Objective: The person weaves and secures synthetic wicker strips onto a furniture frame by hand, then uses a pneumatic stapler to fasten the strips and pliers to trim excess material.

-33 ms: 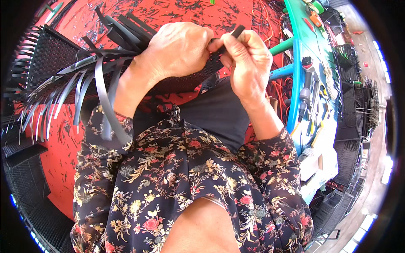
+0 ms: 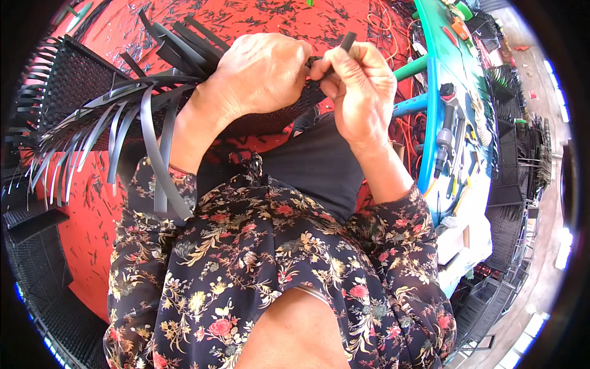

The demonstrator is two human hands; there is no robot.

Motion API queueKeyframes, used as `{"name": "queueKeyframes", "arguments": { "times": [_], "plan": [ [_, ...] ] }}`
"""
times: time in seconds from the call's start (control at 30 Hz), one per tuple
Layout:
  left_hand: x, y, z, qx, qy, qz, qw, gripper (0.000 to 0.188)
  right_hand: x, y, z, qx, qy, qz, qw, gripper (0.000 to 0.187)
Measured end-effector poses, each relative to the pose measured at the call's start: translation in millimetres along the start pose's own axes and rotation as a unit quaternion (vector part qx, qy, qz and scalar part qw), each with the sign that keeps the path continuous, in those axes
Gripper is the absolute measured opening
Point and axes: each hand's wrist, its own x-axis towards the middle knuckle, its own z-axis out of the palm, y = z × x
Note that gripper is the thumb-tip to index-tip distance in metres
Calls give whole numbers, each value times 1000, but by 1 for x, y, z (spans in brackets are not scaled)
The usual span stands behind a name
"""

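My left hand (image 2: 261,74) is closed over the upper edge of a woven black panel (image 2: 252,124); its fingertips are mostly hidden. A flat black plastic strip (image 2: 348,41) is pinched between the thumb and fingers of my right hand (image 2: 362,92), its free end pointing up. Both hands are close together at the panel's right end, where a small dark piece of weave shows between them. Loose black strips (image 2: 149,117) fan out from the panel on the left, and one long strip hangs over my left forearm.
Another woven black piece with strip ends (image 2: 80,77) stands at the left. Black offcuts lie across the red floor (image 2: 92,246). To the right, a blue-green table (image 2: 435,80) carries a power tool (image 2: 447,123) and hand tools. Dark woven furniture (image 2: 510,166) stands beyond it.
The strip in my right hand now stands a little more upright, and that hand has shifted very slightly. The strips hanging by my left forearm have swung slightly. My left hand stays in place.
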Motion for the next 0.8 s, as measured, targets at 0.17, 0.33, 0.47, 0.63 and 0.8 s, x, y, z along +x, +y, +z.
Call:
{"name": "queueKeyframes", "arguments": {
  "times": [0.17,0.33,0.47,0.63,0.8],
  "plan": [
    [-9,5,4,34,14,-24,999,12,-5,-12,-1,32,-12,36,999,13],
    [-17,6,13,34,46,-16,998,13,-6,-35,-11,-51,-80,84,992,13],
    [-23,8,14,43,38,-6,998,16,-2,-40,-7,-108,-113,38,987,22],
    [-24,12,21,64,32,-3,997,19,23,-41,4,-188,-56,89,977,18],
    [-25,17,10,85,8,-28,996,19,61,-18,9,-237,-86,49,966,17]
  ]
}}
